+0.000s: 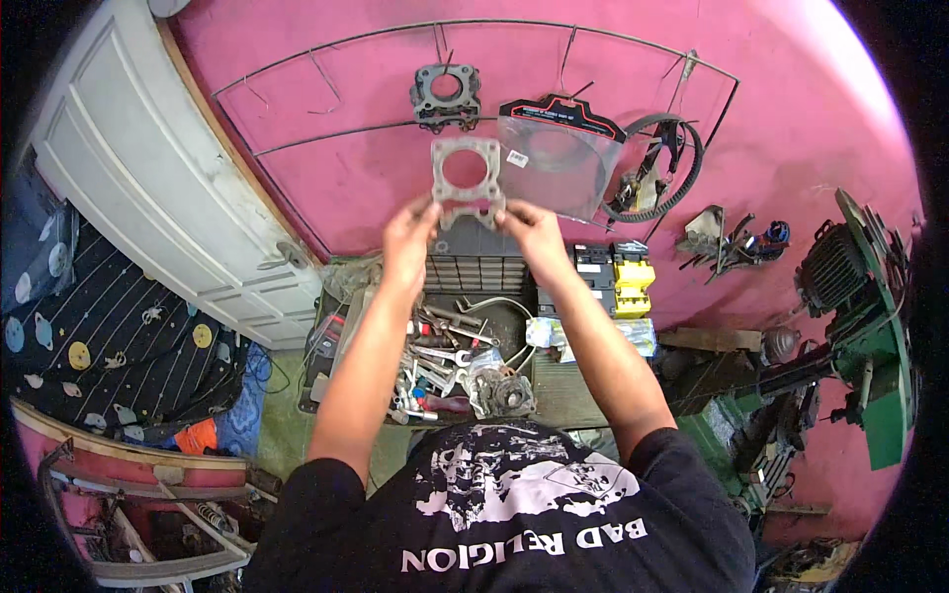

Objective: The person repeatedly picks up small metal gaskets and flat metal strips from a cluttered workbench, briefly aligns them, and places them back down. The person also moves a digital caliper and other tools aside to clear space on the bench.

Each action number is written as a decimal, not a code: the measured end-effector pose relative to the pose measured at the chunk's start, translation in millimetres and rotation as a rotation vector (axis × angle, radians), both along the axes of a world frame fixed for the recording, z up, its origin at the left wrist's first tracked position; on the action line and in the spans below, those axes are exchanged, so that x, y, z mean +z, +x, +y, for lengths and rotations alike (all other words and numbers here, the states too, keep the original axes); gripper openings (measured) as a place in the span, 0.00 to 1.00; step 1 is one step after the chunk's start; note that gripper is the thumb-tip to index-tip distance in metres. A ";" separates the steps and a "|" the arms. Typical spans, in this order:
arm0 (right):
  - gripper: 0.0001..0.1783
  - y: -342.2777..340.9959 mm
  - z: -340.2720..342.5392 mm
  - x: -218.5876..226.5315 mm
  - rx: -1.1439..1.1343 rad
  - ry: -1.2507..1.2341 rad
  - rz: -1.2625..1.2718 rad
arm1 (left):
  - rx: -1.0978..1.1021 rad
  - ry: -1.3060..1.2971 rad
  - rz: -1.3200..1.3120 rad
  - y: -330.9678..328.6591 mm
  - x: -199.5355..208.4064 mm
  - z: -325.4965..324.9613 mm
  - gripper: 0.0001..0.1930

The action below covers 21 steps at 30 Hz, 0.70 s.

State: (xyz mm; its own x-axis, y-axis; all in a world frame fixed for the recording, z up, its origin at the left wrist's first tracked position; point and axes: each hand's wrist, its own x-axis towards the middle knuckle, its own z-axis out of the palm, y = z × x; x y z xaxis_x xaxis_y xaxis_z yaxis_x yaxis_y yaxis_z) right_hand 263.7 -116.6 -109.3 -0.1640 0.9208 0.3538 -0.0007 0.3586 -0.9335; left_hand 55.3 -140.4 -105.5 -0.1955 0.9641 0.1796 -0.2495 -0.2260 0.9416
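Note:
Up in front of the pink wall, both my hands hold a pale grey engine gasket (465,194). It is flat and thin, with one large round hole, smaller holes at its corners and a cut-out lower part. My left hand (409,237) pinches its lower left edge between thumb and fingers. At the lower right edge, my right hand (537,237) grips it the same way. Whether it is one piece or two overlapping ones I cannot tell. Below my forearms, a cluttered toolbox holds several wrenches (445,353) and a greasy metal engine part (504,392).
A wire rack on the wall carries a metal cylinder block (429,105), a clear plastic package (554,183) and a black drive belt (696,163). Right of the toolbox stand black and yellow boxes (633,287). A green machine (885,346) stands far right, a white door (138,188) left.

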 end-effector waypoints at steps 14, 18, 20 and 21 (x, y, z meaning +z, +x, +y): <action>0.15 -33.8 108.5 105.4 -0.001 -0.125 0.227 | 0.003 0.063 0.021 -17.3 101.1 107.5 0.13; 0.16 -38.3 110.5 83.0 -0.032 -0.127 0.127 | 0.013 -0.017 0.059 -21.0 70.9 104.7 0.14; 0.16 -38.1 106.0 73.5 -0.025 -0.129 0.131 | 0.003 -0.021 0.050 -21.1 58.5 102.6 0.12; 0.16 -37.3 98.6 69.4 -0.022 -0.150 0.130 | -0.005 -0.028 0.033 -21.4 52.1 99.2 0.12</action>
